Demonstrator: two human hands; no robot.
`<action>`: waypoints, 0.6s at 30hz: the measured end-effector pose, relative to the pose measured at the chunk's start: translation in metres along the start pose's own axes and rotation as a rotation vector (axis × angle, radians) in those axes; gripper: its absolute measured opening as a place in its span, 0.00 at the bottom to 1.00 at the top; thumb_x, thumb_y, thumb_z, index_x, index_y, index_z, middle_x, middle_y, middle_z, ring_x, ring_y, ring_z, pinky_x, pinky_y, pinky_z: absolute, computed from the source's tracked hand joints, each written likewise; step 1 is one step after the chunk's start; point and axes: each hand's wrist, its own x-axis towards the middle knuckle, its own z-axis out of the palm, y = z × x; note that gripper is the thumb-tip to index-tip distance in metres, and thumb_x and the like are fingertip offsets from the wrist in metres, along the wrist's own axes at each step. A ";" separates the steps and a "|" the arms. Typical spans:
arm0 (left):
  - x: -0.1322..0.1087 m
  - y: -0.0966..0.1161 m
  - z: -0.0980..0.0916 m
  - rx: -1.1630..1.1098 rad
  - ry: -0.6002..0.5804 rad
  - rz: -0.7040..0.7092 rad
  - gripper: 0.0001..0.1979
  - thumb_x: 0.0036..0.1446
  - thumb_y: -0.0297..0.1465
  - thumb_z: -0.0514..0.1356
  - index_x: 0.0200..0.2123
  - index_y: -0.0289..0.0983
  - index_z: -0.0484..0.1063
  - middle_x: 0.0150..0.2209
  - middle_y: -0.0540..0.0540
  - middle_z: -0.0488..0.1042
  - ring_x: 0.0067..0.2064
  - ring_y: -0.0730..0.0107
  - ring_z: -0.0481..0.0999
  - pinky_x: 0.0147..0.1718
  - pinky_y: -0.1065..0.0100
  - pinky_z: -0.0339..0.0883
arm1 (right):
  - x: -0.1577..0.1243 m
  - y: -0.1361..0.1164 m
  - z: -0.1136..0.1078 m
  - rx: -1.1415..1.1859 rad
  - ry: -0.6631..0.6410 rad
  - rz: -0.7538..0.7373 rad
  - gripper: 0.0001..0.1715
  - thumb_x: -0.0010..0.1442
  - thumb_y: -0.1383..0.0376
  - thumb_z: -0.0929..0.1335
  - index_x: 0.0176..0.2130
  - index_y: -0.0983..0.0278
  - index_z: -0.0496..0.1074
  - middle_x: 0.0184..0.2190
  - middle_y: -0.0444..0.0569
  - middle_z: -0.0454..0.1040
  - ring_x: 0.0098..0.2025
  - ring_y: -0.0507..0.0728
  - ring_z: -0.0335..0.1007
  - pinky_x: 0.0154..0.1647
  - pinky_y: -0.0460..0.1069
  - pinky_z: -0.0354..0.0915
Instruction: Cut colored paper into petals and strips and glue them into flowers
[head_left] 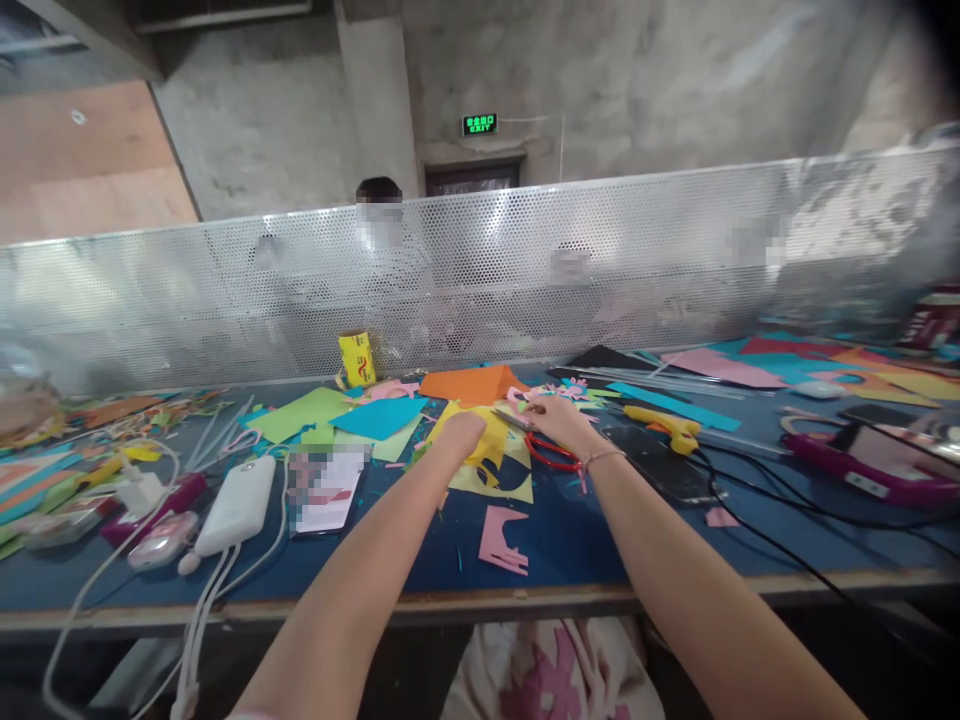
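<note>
My left hand (461, 432) is closed in a loose fist, pressing down on a yellow paper sheet (491, 462) with shapes cut out of it. My right hand (559, 420) is closed on red-handled scissors (551, 452), whose blades point left over the yellow sheet. A pink paper cutout (501, 540) lies nearer to me on the blue table (570, 545).
Coloured paper sheets lie around: green (300, 412), blue (379, 415), orange (469, 385). A yellow glue gun (667, 425), a phone (326, 488), a white power bank (238, 505) with cables and a yellow box (358, 358) sit nearby. A perforated metal screen (487, 270) backs the table; people sit behind it.
</note>
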 end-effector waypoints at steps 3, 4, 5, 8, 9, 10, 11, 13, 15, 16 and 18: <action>-0.004 0.007 -0.011 -0.101 0.096 -0.038 0.11 0.51 0.20 0.51 0.31 0.32 0.74 0.34 0.38 0.76 0.43 0.59 0.73 0.44 0.62 0.63 | 0.000 -0.003 0.002 0.112 -0.013 -0.086 0.12 0.55 0.65 0.63 0.30 0.66 0.75 0.27 0.49 0.74 0.30 0.53 0.68 0.33 0.45 0.60; -0.005 0.010 -0.016 -0.234 0.138 -0.064 0.10 0.53 0.22 0.52 0.33 0.33 0.73 0.34 0.39 0.76 0.41 0.61 0.74 0.42 0.63 0.65 | 0.000 -0.005 0.003 0.205 -0.012 -0.119 0.13 0.55 0.63 0.63 0.32 0.67 0.74 0.28 0.49 0.75 0.31 0.53 0.69 0.34 0.46 0.61; -0.008 0.014 -0.020 -0.445 0.189 -0.099 0.09 0.53 0.24 0.53 0.34 0.33 0.73 0.33 0.41 0.76 0.39 0.64 0.75 0.40 0.64 0.67 | 0.000 -0.007 0.005 0.323 -0.010 -0.136 0.14 0.56 0.61 0.63 0.34 0.66 0.74 0.31 0.50 0.75 0.33 0.53 0.70 0.35 0.46 0.62; -0.017 0.023 -0.027 -1.157 0.327 -0.220 0.05 0.50 0.25 0.58 0.33 0.32 0.70 0.29 0.44 0.75 0.31 0.70 0.76 0.36 0.66 0.70 | -0.001 -0.018 0.011 0.712 -0.069 -0.116 0.18 0.54 0.56 0.65 0.41 0.64 0.71 0.41 0.52 0.73 0.38 0.53 0.71 0.37 0.47 0.66; -0.021 0.025 -0.028 -1.299 0.366 -0.245 0.04 0.49 0.24 0.60 0.31 0.32 0.70 0.27 0.45 0.75 0.29 0.71 0.76 0.36 0.66 0.70 | -0.002 -0.022 0.014 0.814 -0.105 -0.105 0.19 0.53 0.56 0.66 0.42 0.64 0.71 0.41 0.52 0.73 0.38 0.53 0.71 0.37 0.48 0.67; -0.024 0.025 -0.027 -1.401 0.407 -0.264 0.05 0.47 0.23 0.61 0.30 0.32 0.69 0.26 0.46 0.74 0.28 0.73 0.76 0.36 0.66 0.70 | -0.003 -0.027 0.016 0.891 -0.129 -0.100 0.19 0.52 0.56 0.67 0.41 0.64 0.71 0.40 0.52 0.73 0.38 0.53 0.71 0.36 0.48 0.68; -0.027 0.026 -0.026 -1.472 0.446 -0.288 0.06 0.45 0.22 0.61 0.29 0.32 0.68 0.25 0.48 0.74 0.27 0.73 0.75 0.37 0.65 0.70 | -0.005 -0.032 0.017 0.941 -0.141 -0.099 0.18 0.51 0.57 0.68 0.40 0.64 0.71 0.38 0.51 0.74 0.36 0.52 0.71 0.36 0.48 0.69; -0.030 0.025 -0.023 -1.553 0.501 -0.325 0.07 0.44 0.21 0.62 0.27 0.33 0.67 0.23 0.49 0.73 0.26 0.75 0.75 0.37 0.65 0.70 | -0.006 -0.040 0.021 0.981 -0.103 -0.077 0.17 0.48 0.57 0.69 0.35 0.66 0.71 0.31 0.48 0.74 0.32 0.50 0.71 0.35 0.47 0.69; -0.031 0.025 -0.020 -1.568 0.520 -0.332 0.07 0.43 0.21 0.62 0.26 0.33 0.66 0.22 0.50 0.72 0.26 0.75 0.75 0.37 0.65 0.70 | -0.006 -0.043 0.024 0.992 -0.040 -0.050 0.16 0.46 0.56 0.70 0.30 0.66 0.70 0.26 0.45 0.72 0.28 0.49 0.69 0.33 0.47 0.69; -0.031 0.026 -0.019 -1.559 0.526 -0.327 0.07 0.43 0.21 0.62 0.26 0.33 0.66 0.22 0.50 0.72 0.26 0.74 0.75 0.36 0.65 0.70 | -0.005 -0.044 0.026 0.996 -0.018 -0.043 0.15 0.45 0.57 0.71 0.29 0.66 0.69 0.24 0.44 0.71 0.27 0.49 0.69 0.33 0.47 0.69; -0.030 0.027 -0.017 -1.533 0.534 -0.313 0.06 0.43 0.22 0.62 0.26 0.32 0.66 0.22 0.50 0.72 0.26 0.74 0.75 0.36 0.65 0.70 | -0.002 -0.042 0.028 1.001 0.012 -0.041 0.15 0.44 0.58 0.71 0.28 0.66 0.69 0.23 0.43 0.70 0.26 0.49 0.68 0.34 0.47 0.68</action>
